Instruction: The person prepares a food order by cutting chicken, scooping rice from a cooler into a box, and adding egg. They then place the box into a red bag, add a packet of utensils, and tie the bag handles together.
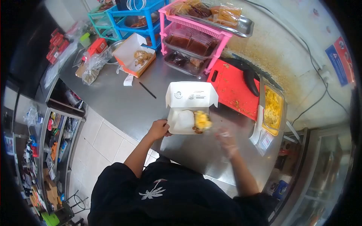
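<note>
An open white cardboard takeaway box (191, 94) stands on the steel table, its lid raised toward the back. Inside it lie a smooth mound of white rice (184, 120), yellow chopped food (202, 119) and some brown food. My left hand (160, 129) grips the box's front left corner, fingers curled round the edge. To the right of the box is my right hand (226, 142), in a clear plastic glove and smeared by motion. Its fingers are too blurred to show whether it holds anything.
A red cutting board (233, 90) with crumbs and a long dark object lies behind right, beside a tray of yellow food (272, 107). A pink rack (192, 24) with trays stands at the back. Left of it are an orange-white box (134, 56) and a black stick (148, 90).
</note>
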A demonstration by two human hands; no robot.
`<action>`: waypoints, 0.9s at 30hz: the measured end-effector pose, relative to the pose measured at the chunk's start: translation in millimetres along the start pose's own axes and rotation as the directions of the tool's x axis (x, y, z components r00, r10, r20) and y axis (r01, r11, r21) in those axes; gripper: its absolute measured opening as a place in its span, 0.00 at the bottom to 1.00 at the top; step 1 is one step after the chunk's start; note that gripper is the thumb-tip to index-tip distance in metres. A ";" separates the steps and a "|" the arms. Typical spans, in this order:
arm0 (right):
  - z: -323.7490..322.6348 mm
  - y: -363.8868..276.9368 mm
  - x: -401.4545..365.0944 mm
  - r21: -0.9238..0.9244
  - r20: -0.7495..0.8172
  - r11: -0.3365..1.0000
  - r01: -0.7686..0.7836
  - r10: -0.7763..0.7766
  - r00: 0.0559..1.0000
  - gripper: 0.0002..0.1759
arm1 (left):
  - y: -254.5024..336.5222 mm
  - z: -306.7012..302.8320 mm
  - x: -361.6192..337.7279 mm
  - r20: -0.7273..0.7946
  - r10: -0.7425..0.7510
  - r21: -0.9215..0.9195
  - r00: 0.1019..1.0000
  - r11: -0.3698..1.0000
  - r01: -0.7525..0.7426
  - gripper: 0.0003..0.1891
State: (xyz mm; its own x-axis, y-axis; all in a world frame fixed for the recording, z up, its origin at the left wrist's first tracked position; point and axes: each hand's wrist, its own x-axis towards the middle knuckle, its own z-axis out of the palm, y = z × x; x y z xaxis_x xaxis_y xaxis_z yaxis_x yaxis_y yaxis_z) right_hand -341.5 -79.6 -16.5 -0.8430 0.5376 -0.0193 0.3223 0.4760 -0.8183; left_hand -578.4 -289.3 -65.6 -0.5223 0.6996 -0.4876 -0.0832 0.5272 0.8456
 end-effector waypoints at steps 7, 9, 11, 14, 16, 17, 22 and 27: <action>133.7 -32.9 0.5 -0.691 0.037 0.683 0.235 -0.291 0.956 0.21 | -16.0 -11.8 -3.9 0.068 0.092 -0.162 0.994 0.984 -0.080 0.10; 139.0 -35.3 -0.7 -0.598 0.012 0.763 0.245 -0.297 0.955 0.21 | -17.6 -16.2 -7.2 0.047 0.122 -0.127 0.991 0.985 -0.115 0.10; 144.7 -32.7 -2.7 -0.493 -0.007 0.832 0.254 -0.295 0.955 0.21 | -19.6 -20.8 -12.8 0.048 0.129 -0.107 0.990 0.987 -0.123 0.11; 151.0 -16.2 8.7 -0.496 0.041 0.853 0.159 -0.160 0.986 0.21 | -27.7 -24.6 -17.0 0.013 0.143 -0.134 0.990 0.981 -0.140 0.11; 143.5 -1.6 11.4 -0.427 -0.197 0.882 0.198 -0.304 0.932 0.13 | -43.3 -28.0 -19.5 -0.053 0.140 -0.188 0.989 0.971 -0.148 0.12; 125.1 -10.8 9.2 -0.439 -0.216 0.882 0.172 -0.289 0.933 0.13 | -51.9 -32.6 -19.3 -0.079 0.144 -0.194 0.986 0.968 -0.157 0.12; -15.4 -34.9 -5.3 0.697 -0.283 0.705 -0.133 0.440 0.852 0.09 | -81.3 -79.1 -42.9 -0.301 0.168 -0.168 0.939 0.960 -0.226 0.13; -127.1 57.5 -8.5 0.376 -0.673 0.911 -0.171 0.395 0.625 0.10 | -117.8 -133.6 -37.1 -0.438 0.042 0.029 0.898 0.999 -0.033 0.14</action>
State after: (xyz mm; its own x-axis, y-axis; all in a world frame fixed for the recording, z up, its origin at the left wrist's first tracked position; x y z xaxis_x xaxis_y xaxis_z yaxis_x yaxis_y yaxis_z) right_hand -261.0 31.7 9.7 -0.1092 0.9927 0.0513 0.2758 0.0799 -0.9579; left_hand -662.6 -441.7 -118.1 -0.8441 0.4397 -0.3070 -0.0411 0.5177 0.8546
